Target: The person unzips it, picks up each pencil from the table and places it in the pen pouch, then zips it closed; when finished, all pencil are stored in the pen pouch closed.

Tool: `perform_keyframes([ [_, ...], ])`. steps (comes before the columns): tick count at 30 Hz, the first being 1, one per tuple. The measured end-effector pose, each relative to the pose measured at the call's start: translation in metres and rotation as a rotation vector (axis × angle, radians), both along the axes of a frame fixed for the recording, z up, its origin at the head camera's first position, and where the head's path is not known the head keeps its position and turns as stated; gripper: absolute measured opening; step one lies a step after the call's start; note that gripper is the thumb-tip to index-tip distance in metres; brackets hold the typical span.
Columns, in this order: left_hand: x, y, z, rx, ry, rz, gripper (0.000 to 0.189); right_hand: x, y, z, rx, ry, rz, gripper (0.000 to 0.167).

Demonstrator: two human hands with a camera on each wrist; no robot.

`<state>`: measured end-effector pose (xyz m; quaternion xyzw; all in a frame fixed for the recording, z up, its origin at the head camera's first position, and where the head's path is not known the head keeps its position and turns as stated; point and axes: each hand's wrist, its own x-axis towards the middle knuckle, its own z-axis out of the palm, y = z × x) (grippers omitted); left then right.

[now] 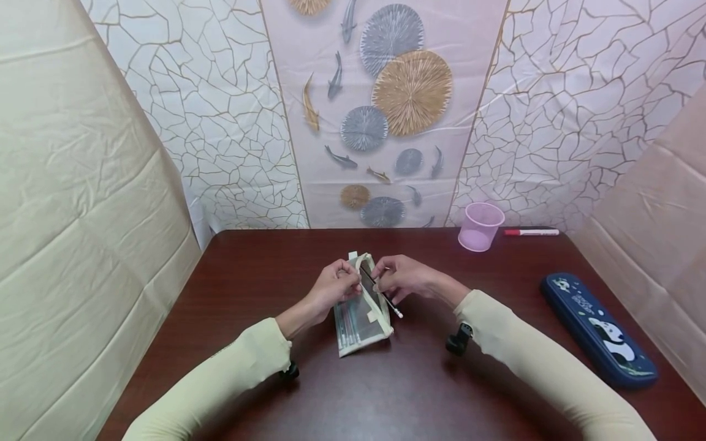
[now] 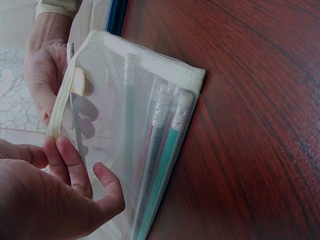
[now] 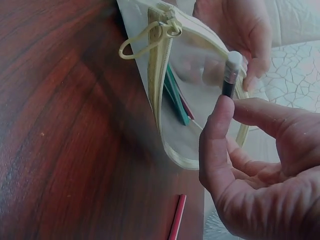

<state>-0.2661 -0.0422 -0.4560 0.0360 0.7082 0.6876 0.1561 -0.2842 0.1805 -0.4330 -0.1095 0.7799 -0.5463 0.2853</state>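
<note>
A mesh zip pencil pouch (image 1: 361, 334) with cream edging lies tilted between the hands, its zip open. My left hand (image 1: 330, 289) pinches the zipped edge of the opening between thumb and fingers. My right hand (image 1: 410, 278) holds a black pencil (image 1: 393, 305) by thumb and fingers, its white eraser (image 3: 234, 61) pointing out of the pouch. The pencil's other end reaches into the opening. Several pencils are inside the pouch, among them a teal pencil (image 2: 167, 155) with its eraser toward the closed corner. A cream zip pull (image 3: 132, 54) hangs from the slider.
At the back right of the dark wooden table (image 1: 265, 263) stands a pink cup (image 1: 478, 236). Beside it lies a white marker (image 1: 537, 232) with a red cap. A navy pencil case (image 1: 598, 334) with a panda picture lies along the right side. A patterned cloth hangs behind.
</note>
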Motion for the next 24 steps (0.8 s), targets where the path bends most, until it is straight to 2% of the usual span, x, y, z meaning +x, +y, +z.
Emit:
perform_keyframes([
  [24, 0.0, 0.001, 0.001, 0.002, 0.019, 0.007, 0.009, -0.002, -0.016, -0.012, -0.03, 0.021, 0.009, 0.039],
])
